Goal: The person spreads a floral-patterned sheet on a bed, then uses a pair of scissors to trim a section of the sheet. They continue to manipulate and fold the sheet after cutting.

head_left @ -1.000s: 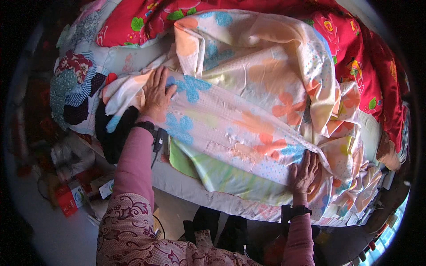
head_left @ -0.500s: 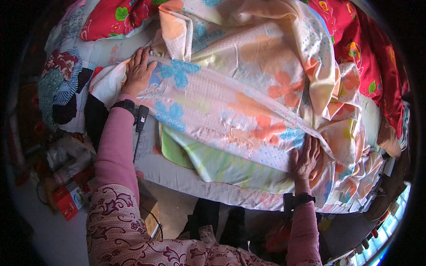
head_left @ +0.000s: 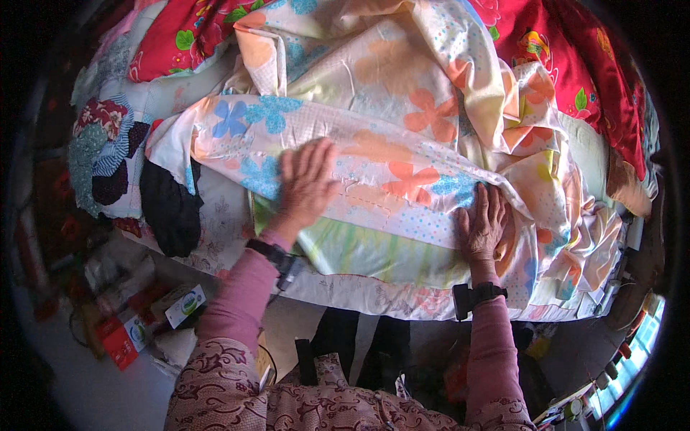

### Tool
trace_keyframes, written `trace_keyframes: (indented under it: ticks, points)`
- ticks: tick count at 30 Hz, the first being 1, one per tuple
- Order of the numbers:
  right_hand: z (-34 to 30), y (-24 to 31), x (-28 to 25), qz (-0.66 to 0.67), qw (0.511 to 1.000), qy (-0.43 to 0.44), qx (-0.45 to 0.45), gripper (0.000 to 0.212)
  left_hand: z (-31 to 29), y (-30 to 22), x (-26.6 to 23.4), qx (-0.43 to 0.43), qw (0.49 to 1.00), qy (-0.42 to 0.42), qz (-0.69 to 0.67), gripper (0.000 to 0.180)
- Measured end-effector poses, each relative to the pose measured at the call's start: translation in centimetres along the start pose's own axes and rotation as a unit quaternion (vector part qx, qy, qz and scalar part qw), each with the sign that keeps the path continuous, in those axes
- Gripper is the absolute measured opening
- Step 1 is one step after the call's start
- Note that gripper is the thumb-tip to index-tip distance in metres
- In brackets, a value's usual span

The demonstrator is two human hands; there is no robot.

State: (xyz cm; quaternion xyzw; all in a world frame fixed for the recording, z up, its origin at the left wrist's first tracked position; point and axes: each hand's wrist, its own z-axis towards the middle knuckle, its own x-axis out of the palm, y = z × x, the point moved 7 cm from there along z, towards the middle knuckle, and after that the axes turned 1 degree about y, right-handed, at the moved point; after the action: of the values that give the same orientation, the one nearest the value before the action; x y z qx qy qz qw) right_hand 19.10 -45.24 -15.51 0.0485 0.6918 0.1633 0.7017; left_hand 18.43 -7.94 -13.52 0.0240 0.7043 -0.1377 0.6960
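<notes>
A pale flowered sheet (head_left: 359, 154) with blue and orange blossoms lies over the bed, its near part folded into a long flat band. Below the band a light green part of cloth (head_left: 381, 248) shows, hanging toward the bed's near side. My left hand (head_left: 305, 183) is over the middle-left of the band, fingers extended and slightly blurred; I cannot tell whether it touches. Flat on the band's right end rests my right hand (head_left: 483, 226), fingers stretched out beside a fold edge. Neither hand grips anything.
Red flowered bedding (head_left: 180, 36) lies at the far left, and more red flowered cloth (head_left: 575, 72) at the right. A black cloth (head_left: 171, 208) hangs over the bed's left edge beside a patchwork cover (head_left: 108, 151). Small boxes (head_left: 115, 341) stand on the floor at lower left.
My left hand has moved from the band's far left end rightward and nearer, to its middle. My right hand stays on the right end. The view has shifted slightly.
</notes>
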Motion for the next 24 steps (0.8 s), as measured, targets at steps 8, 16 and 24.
trace_keyframes:
  ticks: [8, 16, 24]
  points:
    - [-0.2, -0.2, 0.1, 0.013, 1.000, -0.007, 0.008, 0.072, -4.9, 14.8, -3.8, -0.261, 0.953, 0.053, 0.146, 0.072]
    - [-0.2, -0.1, -0.3, 0.031, 0.999, -0.039, -0.003, 0.072, 1.0, -10.4, 1.6, 0.089, 0.992, 0.002, -0.092, 0.082]
    - [-0.2, -0.1, -0.3, 0.038, 0.998, -0.052, -0.012, 0.070, -1.4, -3.5, 1.7, -0.045, 0.998, 0.020, 0.036, 0.074]
